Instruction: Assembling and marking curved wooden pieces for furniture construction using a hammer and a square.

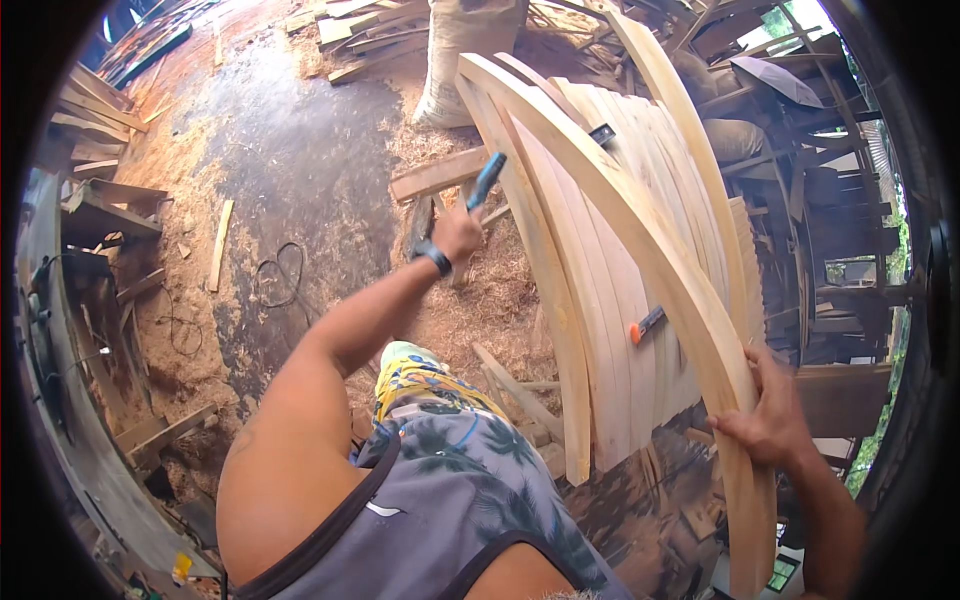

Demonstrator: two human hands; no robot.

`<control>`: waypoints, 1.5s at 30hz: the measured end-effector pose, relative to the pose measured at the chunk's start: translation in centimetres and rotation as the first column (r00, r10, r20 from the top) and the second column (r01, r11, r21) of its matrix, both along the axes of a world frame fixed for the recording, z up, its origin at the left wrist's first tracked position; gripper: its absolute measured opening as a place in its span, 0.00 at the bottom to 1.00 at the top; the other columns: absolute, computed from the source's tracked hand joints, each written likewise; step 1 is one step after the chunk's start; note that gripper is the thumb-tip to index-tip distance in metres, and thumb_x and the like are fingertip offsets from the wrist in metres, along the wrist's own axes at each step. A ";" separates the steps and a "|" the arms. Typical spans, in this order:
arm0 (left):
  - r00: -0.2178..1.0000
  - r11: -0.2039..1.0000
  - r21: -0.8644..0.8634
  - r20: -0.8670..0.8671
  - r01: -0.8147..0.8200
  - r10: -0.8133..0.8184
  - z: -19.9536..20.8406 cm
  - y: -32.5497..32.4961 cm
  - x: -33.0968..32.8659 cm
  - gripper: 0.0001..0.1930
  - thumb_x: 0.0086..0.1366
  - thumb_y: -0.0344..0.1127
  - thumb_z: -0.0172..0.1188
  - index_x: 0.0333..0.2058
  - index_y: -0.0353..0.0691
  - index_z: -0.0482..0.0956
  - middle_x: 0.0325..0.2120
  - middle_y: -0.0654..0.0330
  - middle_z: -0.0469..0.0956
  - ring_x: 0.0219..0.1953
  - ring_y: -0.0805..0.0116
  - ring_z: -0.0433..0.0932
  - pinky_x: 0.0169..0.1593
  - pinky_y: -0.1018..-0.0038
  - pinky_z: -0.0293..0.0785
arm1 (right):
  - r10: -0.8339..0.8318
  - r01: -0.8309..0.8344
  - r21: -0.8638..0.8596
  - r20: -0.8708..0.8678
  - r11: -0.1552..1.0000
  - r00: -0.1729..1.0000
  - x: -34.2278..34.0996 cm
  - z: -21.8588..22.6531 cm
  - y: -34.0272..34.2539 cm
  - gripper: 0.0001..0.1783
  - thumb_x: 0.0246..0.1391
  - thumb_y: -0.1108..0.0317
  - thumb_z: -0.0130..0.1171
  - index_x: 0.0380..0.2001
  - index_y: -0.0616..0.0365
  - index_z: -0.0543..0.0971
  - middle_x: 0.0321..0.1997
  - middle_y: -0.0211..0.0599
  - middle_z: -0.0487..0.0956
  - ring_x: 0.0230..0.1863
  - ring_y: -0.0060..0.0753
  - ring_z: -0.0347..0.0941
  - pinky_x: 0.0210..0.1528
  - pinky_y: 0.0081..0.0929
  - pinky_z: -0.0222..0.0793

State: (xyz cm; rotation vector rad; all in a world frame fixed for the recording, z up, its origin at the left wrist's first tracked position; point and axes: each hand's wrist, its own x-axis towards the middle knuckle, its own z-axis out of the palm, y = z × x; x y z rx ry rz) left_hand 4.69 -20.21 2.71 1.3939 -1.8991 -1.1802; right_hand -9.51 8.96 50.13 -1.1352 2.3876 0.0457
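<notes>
My left hand (457, 236), with a dark band on its wrist, is closed around a blue tool (487, 180) whose exact kind I cannot make out. It is beside the far left edge of a panel of pale boards (612, 310). On my right, my right hand (765, 412) grips the near part of a long curved wooden beam (640, 215), thumb on one side and fingers over the other. The beam arches over the panel from its far end to near my body. A tool with an orange end (648, 326) and a small black object (602, 134) rest on the boards.
Another curved beam (685, 120) runs along the panel's far right side. A full pale sack (462, 65) stands behind. A short timber (440, 174) is left of the panel. Shavings and a loose cord (280, 275) litter the floor; scrap wood (105, 125) is piled at the left.
</notes>
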 end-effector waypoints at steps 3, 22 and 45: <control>0.989 0.952 0.281 0.039 0.123 -0.140 4.0 -10.1 -0.2 0.23 0.74 0.50 0.55 0.34 0.33 0.82 0.21 0.53 0.77 0.22 0.60 0.74 0.27 0.58 0.70 | -0.074 0.073 0.014 0.029 0.997 0.997 0.1 1.9 -1.4 0.45 0.34 0.68 0.78 0.58 0.66 0.70 0.43 0.57 0.84 0.45 0.49 0.84 0.52 0.38 0.78; 0.865 0.840 -0.226 0.235 0.493 -0.444 0.6 -28.8 -1.7 0.21 0.73 0.47 0.57 0.35 0.31 0.82 0.32 0.36 0.80 0.37 0.36 0.79 0.42 0.49 0.72 | -0.464 0.473 -0.057 0.124 0.879 0.877 7.3 -28.6 11.2 0.35 0.33 0.67 0.69 0.51 0.58 0.75 0.40 0.58 0.83 0.45 0.61 0.82 0.49 0.45 0.77; 0.725 0.722 0.095 -0.177 0.685 -0.665 6.6 -13.8 -11.9 0.18 0.73 0.47 0.61 0.37 0.34 0.81 0.23 0.70 0.71 0.28 0.81 0.64 0.30 0.75 0.62 | -0.653 0.721 -0.364 0.310 0.589 0.691 5.9 -29.2 13.9 0.43 0.24 0.66 0.80 0.51 0.68 0.79 0.43 0.54 0.84 0.45 0.46 0.82 0.52 0.36 0.75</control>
